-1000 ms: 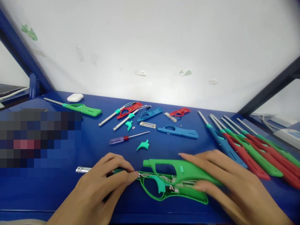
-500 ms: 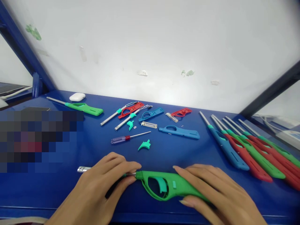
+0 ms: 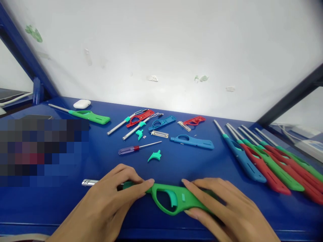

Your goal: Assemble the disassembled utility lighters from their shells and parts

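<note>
A green lighter body [image 3: 186,199] with a teal trigger lies across the front of the blue table, between my hands. My left hand [image 3: 113,198] pinches its front end, thumb and fingers closed near the neck. A metal tube [image 3: 89,182] sticks out to the left from behind that hand. Around the handle's right part, my right hand [image 3: 222,205] is closed, fingertips above and thumb below. The handle's far end is hidden under the palm. A loose teal trigger [image 3: 155,155] and a screwdriver [image 3: 127,150] lie just beyond.
Several assembled lighters [image 3: 246,161] lie in a row at right; a green one [image 3: 96,117] is at back left beside a white case [image 3: 82,104]. Red shells [image 3: 141,118], blue shells [image 3: 193,141], tubes and a clear tank [image 3: 159,134] lie mid-table. The wall stands behind.
The gap at the lighter's neck has closed up under my left fingers. My left thumb has moved onto the green body. My right hand and the handle have shifted slightly left.
</note>
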The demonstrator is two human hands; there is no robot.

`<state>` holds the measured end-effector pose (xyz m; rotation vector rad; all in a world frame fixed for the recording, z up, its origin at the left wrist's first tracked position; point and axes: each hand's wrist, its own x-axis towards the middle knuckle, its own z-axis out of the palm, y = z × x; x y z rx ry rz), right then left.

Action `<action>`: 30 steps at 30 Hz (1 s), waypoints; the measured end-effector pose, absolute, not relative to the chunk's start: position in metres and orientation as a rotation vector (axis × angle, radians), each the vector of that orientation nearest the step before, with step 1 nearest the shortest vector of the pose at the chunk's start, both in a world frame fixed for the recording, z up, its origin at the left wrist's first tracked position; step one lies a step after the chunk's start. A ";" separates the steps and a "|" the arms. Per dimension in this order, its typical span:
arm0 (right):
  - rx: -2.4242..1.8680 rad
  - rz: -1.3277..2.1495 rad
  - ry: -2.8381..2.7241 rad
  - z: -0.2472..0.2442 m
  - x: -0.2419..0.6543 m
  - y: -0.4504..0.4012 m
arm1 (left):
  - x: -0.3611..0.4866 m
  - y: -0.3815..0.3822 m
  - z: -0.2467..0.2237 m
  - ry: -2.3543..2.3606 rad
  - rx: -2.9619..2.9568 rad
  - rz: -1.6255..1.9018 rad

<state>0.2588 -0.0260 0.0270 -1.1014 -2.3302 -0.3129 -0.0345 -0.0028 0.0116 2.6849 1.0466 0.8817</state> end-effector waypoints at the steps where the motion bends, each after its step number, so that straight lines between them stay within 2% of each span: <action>1: -1.110 -0.305 -2.338 0.027 0.259 -0.026 | -0.035 -0.002 0.012 1.026 2.689 0.892; 12: -1.185 -0.280 -2.357 0.027 0.260 -0.028 | -0.031 -0.004 0.015 1.046 2.744 0.895; 16: -1.204 -0.241 -2.365 0.026 0.259 -0.031 | -0.028 -0.004 0.013 1.011 2.834 1.022; 30: -1.320 0.357 -2.219 0.036 0.251 -0.021 | -0.021 0.004 0.000 1.187 2.855 1.167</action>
